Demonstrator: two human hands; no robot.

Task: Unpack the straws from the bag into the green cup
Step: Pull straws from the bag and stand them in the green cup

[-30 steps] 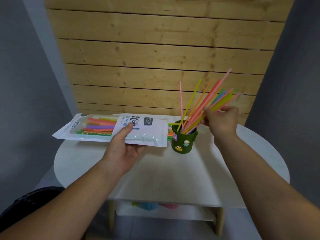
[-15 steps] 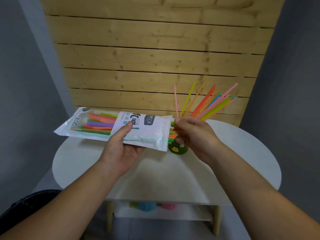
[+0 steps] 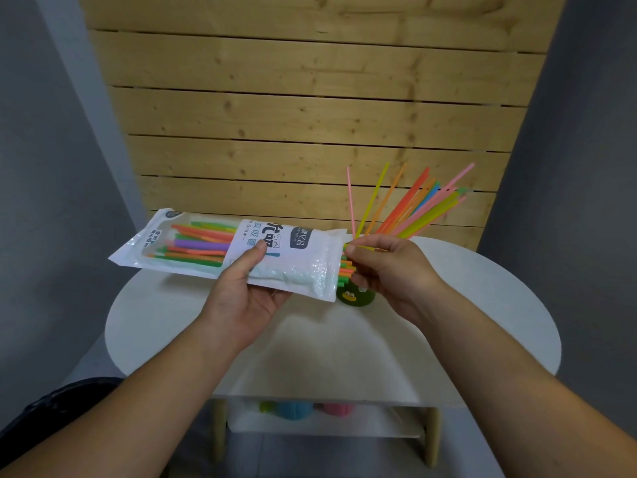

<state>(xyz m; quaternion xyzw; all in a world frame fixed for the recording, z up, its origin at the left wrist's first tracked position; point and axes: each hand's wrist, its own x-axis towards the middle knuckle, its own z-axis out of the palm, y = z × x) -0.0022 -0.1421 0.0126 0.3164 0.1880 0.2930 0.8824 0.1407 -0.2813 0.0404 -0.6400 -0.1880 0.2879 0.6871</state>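
Note:
My left hand (image 3: pixel 246 298) holds the white straw bag (image 3: pixel 227 251) level above the round white table (image 3: pixel 482 305), thumb on top. Coloured straws show through the bag's window, and their ends (image 3: pixel 346 270) stick out of its open right mouth. My right hand (image 3: pixel 389 270) is at that mouth, thumb and fingers pinching a yellow straw. The green cup (image 3: pixel 355 298) stands behind and below my right hand, mostly hidden. Several straws (image 3: pixel 413 208) fan up and to the right out of it.
A wooden slat wall rises behind the table, with grey walls on both sides. A lower shelf under the tabletop carries green, blue and pink items (image 3: pixel 303 408). Something dark (image 3: pixel 58 405) lies at the lower left.
My right hand let go of the straws in the cup and moved left to the bag's open mouth, where it now pinches a straw. The bag rose slightly off the table.

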